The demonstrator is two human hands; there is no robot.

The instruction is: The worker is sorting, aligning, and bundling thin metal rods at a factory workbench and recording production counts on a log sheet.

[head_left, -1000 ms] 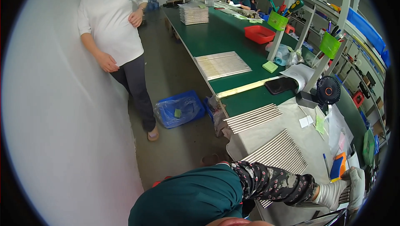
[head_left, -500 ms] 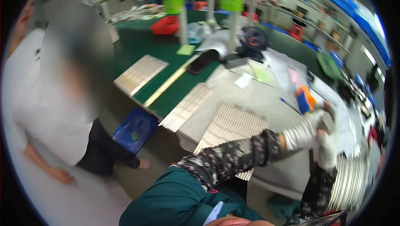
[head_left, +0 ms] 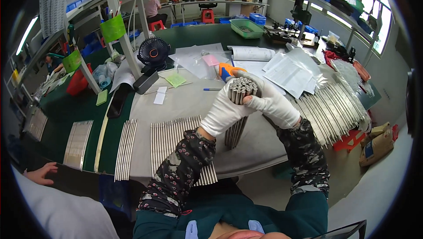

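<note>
Glaring window (head_left: 384, 24); bent, blackened edges

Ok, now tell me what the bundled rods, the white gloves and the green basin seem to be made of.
Bundled rods: metal, probably steel, smooth and silvery; bright highlights run along them, though the exact alloy can't be told.
White gloves: matte, soft fabric, perhaps cotton or a synthetic knit; they crease and fold at the wrists.
Green basin: likely plastic, smooth, evenly coloured with a moulded-looking rim.
</note>
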